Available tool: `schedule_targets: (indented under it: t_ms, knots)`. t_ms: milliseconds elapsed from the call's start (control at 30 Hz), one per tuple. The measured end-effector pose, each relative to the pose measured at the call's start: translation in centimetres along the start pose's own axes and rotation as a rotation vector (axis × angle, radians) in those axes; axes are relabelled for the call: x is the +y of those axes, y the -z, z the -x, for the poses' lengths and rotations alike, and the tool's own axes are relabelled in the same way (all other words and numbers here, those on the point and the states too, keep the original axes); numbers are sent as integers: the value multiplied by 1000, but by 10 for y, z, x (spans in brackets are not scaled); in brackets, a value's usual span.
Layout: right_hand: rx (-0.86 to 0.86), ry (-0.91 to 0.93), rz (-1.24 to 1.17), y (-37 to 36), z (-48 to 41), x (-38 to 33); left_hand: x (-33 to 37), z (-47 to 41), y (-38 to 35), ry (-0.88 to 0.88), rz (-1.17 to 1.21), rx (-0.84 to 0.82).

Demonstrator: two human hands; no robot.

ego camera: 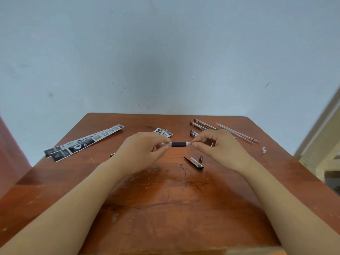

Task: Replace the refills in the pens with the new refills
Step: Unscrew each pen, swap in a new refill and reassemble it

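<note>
Two long black-and-white refill packets (84, 142) lie side by side to the left of the held pen (178, 144). Whether anything is inside them cannot be made out. Just beyond the pen sit a few short torn wrapper pieces (163, 132).

Both forearms reach in from the near edge and meet over the middle of the wooden table (165, 199). The left hand (145, 148) has its fingers curled round the clear end of the pen. The right hand (215, 144) pinches the opposite end between thumb and forefinger, its other fingers bent and raised. The pen is held level between them, above the tabletop.

The pen has a see-through barrel with a black grip sleeve around its middle. Its right-hand end appears to lack its nose piece, though the fingers cover much of it.

Nearer than the pen and slightly right of it lie a clear cap (195, 162) with a black clip and a small metal cone (201, 157). Beyond the pen to the right are several other pens (200, 125), partly hidden by the right hand. Further right are thin loose refills (239, 134) and, past those, two tiny white bits (263, 150).
</note>
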State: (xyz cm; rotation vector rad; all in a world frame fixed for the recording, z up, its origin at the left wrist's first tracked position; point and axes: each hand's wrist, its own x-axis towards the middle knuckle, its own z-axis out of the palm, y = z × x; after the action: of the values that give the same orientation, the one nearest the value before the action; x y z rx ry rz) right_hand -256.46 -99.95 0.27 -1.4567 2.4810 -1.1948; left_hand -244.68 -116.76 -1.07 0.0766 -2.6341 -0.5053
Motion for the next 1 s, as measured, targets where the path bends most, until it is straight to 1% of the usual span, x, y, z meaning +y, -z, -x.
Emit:
schedule_targets:
  t_ms: [100,167,233,333,433,467,533,600,667,767,833,933,1000]
  knots:
    - [36,-14,-54,2,-1,1,-3,0,1,18,-12,69]
    - [84,-76,-218,7,-3,3,-6,-3,2,36,-31,130]
    - [171,-155,-398,16,-5,7,-9,-5,4,80,-31,194]
    - [380,-236,-643,33,-8,21,-13,-6,7,142,-11,240]
    - [657,-385,-744,46,-10,40,-12,-6,7,121,-1,236]
    - [738,-445,-726,48,-10,46,-11,-5,6,102,6,227]
    - [844,-525,-604,52,-12,60,-8,-5,3,50,28,193]
    - [879,-552,-447,51,-15,72,-4,-4,1,-8,48,120]
    - [880,-587,-284,49,-16,79,1,-3,-3,-58,59,25]
    - [828,-619,-40,46,-15,86,5,-2,-7,-68,73,-118]
    - [750,-652,107,43,-15,86,6,-1,-10,-67,83,-170]
    - [605,-676,360,37,-16,90,6,-2,-10,-77,35,-250]
    - [532,-686,468,35,-16,93,7,-2,-11,-83,-3,-290]
